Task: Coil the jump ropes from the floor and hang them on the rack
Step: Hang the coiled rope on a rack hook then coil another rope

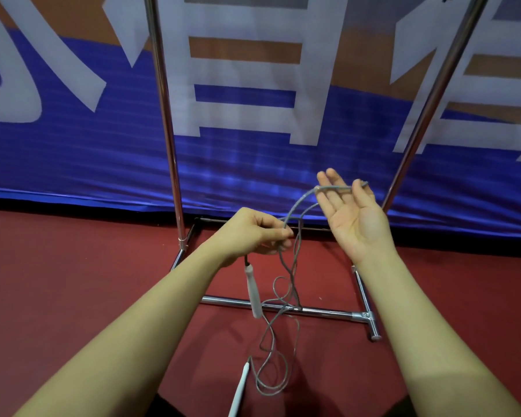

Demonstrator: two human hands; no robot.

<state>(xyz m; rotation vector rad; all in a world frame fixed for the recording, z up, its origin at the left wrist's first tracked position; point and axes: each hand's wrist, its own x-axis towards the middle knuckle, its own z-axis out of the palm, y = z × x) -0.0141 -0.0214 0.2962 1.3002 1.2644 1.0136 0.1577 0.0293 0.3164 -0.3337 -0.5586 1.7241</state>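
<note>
head view: the left hand (253,233) is curled into a fist and pinches the rope (286,284) between thumb and finger. the rope is thin and grey. a white handle (253,293) hangs down just under this hand, in the air.

the right hand (351,215) is palm up with its fingers straight and spread. the rope lies across these fingers near the tips, and a short bit of it sticks out past the thumb side. the hand is not squeezing it.

from the right hand the rope bends down in a curve to the left hand. below the left hand it hangs in long loose loops. the loops cross in front of the near bar of the rack (313,311) and reach down to the floor (73,266). the lowest loop lies on the floor near its bottom edge, in the middle.

a second handle (238,389), also white, lies slanted on the floor at the bottom edge, just left of that lowest loop.

the rack is shiny metal. its two poles go up out of the top of the picture, and its base bars sit on the red floor. both hands are between the poles.

behind the rack hangs a blue and orange banner (103,152) with big white shapes.
</note>
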